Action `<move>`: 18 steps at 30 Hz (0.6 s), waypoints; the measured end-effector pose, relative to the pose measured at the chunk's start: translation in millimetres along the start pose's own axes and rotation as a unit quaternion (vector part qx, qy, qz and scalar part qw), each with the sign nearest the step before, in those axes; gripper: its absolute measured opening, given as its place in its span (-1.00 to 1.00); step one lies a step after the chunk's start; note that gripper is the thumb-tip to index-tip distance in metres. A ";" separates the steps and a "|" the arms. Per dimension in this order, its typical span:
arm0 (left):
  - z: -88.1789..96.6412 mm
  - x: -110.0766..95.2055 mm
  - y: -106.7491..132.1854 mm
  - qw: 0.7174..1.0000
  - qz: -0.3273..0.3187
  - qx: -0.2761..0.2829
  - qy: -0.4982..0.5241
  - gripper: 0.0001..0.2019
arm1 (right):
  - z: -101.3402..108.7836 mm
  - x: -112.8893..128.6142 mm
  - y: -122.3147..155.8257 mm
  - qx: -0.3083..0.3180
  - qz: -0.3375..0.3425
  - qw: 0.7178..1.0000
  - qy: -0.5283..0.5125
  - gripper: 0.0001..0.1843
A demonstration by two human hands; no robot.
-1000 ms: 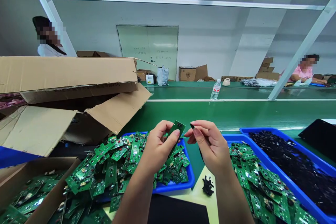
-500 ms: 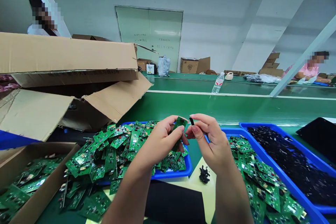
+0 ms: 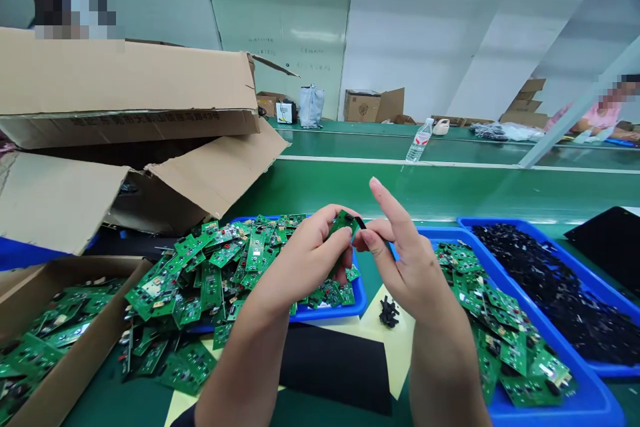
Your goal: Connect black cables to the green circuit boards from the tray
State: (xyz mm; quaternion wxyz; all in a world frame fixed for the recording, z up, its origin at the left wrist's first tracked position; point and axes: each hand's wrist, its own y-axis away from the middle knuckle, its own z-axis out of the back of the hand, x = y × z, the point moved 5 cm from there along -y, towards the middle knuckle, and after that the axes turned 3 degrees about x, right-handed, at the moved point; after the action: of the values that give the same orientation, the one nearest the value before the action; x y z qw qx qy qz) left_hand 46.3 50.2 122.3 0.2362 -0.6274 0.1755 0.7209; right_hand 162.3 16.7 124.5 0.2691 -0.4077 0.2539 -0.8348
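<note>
My left hand [image 3: 313, 250] is closed round a small green circuit board [image 3: 343, 219], thumb across its face; the fingers hide its lower part. At the board's upper right edge is a small black strip [image 3: 360, 222], touching the board. My right hand [image 3: 405, 253] pinches the lower end of this strip between thumb and a bent finger, while its index finger points up, away from the strip. Below the hands, a little heap of black pieces [image 3: 389, 312] lies on yellow paper [image 3: 367, 330], beside a black sheet [image 3: 335, 367].
Circuit boards are heaped in a blue tray [image 3: 363, 300] and a cardboard box [image 3: 107, 320] at left. At right stand a blue tray of boards [image 3: 590, 400] and one of black pieces [image 3: 613, 369]. A large open carton [image 3: 130, 83], a water bottle [image 3: 419, 140] and two people are further back.
The black strip has come from just beside the board to its upper edge. My right index finger has lifted off the strip and straightened upward. The view has tilted slightly down.
</note>
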 end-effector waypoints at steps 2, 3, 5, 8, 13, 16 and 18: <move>0.1 -0.3 -0.9 1.000 -0.010 0.001 -0.006 -0.86 | -2.0 0.5 -0.9 0.017 0.007 1.000 0.025 -0.41; 0.2 -0.2 -1.4 1.000 -0.015 0.001 -0.009 -0.88 | -3.1 0.8 -1.2 0.026 0.006 0.999 0.036 -0.41; 0.1 0.3 -2.3 1.000 -0.021 0.002 -0.014 -0.90 | -4.7 1.8 -1.9 0.037 0.003 0.998 0.049 -0.40; -0.6 1.4 -2.7 1.000 -0.022 0.007 -0.018 -0.87 | -5.2 2.6 -2.6 0.038 -0.005 0.998 0.057 -0.41; -1.4 1.7 -1.7 0.999 -0.019 0.011 -0.025 -0.83 | -5.3 0.8 -2.4 0.045 -0.015 0.996 0.073 -0.42; -1.6 2.0 -1.6 0.999 -0.020 0.011 -0.032 -0.81 | -5.3 -0.3 -2.4 0.051 -0.019 0.995 0.081 -0.41; -1.9 2.4 -1.7 0.999 -0.019 0.013 -0.035 -0.80 | -5.2 -0.5 -2.6 0.051 -0.019 0.995 0.085 -0.40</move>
State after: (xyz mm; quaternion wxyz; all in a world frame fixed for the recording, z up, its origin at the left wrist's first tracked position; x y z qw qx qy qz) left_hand 48.6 50.9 119.7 0.2639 -0.6021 0.1650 0.7352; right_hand 157.7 20.0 123.2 0.2510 -0.3254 0.2252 -0.8834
